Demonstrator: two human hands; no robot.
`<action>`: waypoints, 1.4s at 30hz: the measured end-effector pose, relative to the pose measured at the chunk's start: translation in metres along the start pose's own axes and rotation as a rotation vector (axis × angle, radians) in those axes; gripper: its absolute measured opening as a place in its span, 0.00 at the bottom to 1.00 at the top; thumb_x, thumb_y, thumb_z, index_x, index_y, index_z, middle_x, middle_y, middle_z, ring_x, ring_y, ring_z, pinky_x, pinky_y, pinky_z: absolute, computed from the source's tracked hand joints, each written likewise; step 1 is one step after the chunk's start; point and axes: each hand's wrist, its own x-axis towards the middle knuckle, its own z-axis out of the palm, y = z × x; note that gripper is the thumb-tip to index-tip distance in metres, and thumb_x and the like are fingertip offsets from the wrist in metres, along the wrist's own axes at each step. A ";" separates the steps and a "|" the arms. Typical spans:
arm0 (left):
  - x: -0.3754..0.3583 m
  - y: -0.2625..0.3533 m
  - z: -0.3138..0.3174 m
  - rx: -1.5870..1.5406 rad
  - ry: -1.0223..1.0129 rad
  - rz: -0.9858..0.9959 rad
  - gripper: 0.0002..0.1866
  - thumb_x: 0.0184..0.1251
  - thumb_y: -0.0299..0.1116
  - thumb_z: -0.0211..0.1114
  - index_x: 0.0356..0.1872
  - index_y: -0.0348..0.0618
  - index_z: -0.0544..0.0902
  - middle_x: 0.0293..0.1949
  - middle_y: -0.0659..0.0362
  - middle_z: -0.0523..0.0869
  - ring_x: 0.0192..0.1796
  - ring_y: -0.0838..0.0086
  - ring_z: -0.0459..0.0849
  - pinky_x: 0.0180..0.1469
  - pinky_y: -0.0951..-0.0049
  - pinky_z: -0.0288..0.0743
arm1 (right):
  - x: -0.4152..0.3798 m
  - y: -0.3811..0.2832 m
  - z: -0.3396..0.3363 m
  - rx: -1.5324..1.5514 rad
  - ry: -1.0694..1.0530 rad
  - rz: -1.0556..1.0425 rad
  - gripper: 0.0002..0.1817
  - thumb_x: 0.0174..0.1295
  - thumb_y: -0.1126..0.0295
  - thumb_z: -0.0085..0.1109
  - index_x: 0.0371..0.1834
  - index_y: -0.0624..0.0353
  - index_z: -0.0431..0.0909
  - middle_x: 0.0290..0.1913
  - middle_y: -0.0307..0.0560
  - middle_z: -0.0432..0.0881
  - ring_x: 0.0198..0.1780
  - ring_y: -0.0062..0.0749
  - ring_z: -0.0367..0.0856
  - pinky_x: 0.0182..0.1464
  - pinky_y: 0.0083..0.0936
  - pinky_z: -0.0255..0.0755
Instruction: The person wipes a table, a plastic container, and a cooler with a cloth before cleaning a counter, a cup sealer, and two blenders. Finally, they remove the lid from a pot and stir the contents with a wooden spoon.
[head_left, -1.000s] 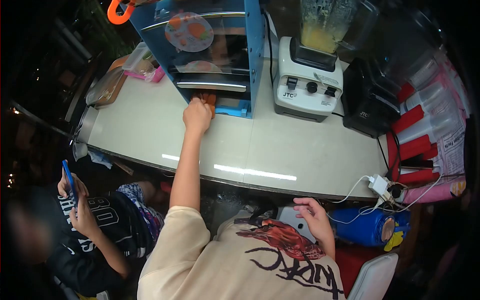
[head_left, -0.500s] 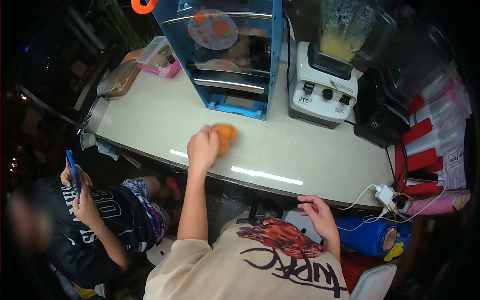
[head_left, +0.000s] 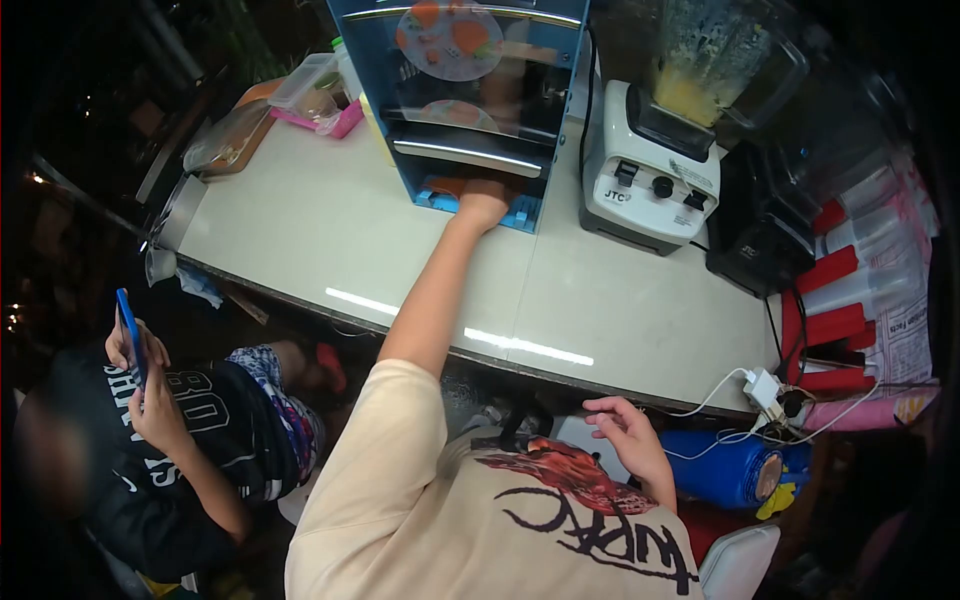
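My left hand (head_left: 485, 202) reaches into the bottom opening of the blue cabinet (head_left: 408, 168), under its lowest silver-edged shelf. It holds an orange cloth (head_left: 446, 186), partly visible at the hand's left side against the cabinet's floor; the fingertips are in shadow. My right hand (head_left: 628, 432) hovers near the counter's front edge at the right, empty, with its fingers loosely curved and apart. The pale counter (head_left: 350, 235) lies beneath the cabinet and my left forearm.
A white blender (head_left: 650, 170) and a black one (head_left: 760, 215) stand right of the cabinet. Cups, a white charger (head_left: 765, 388) and cables are farther right. Containers (head_left: 315, 95) sit back left. A seated person (head_left: 185, 430) holds a blue phone (head_left: 130, 335).
My left hand has moved forward with the orange cloth, from the open counter into the cabinet's bottom opening. My right hand has barely moved.
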 end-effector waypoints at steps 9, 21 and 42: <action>-0.088 0.055 -0.066 -0.638 0.205 0.018 0.14 0.63 0.23 0.49 0.49 0.34 0.76 0.47 0.43 0.80 0.52 0.50 0.77 0.55 0.59 0.70 | 0.007 0.005 0.000 -0.077 -0.029 -0.024 0.13 0.66 0.72 0.51 0.52 0.61 0.75 0.47 0.43 0.80 0.46 0.25 0.79 0.48 0.23 0.72; -0.073 0.065 -0.055 -0.063 0.001 0.209 0.15 0.61 0.27 0.51 0.46 0.32 0.77 0.53 0.43 0.77 0.57 0.51 0.73 0.60 0.59 0.67 | 0.012 0.002 0.013 -0.162 -0.081 -0.004 0.13 0.66 0.71 0.51 0.51 0.60 0.75 0.46 0.43 0.79 0.45 0.25 0.77 0.47 0.23 0.71; -0.218 -0.172 -0.158 0.205 0.196 -0.363 0.22 0.64 0.30 0.52 0.60 0.35 0.71 0.60 0.38 0.71 0.65 0.50 0.67 0.65 0.54 0.60 | 0.010 -0.023 -0.024 0.028 0.030 -0.020 0.12 0.69 0.70 0.48 0.51 0.64 0.73 0.48 0.46 0.80 0.45 0.26 0.78 0.47 0.23 0.73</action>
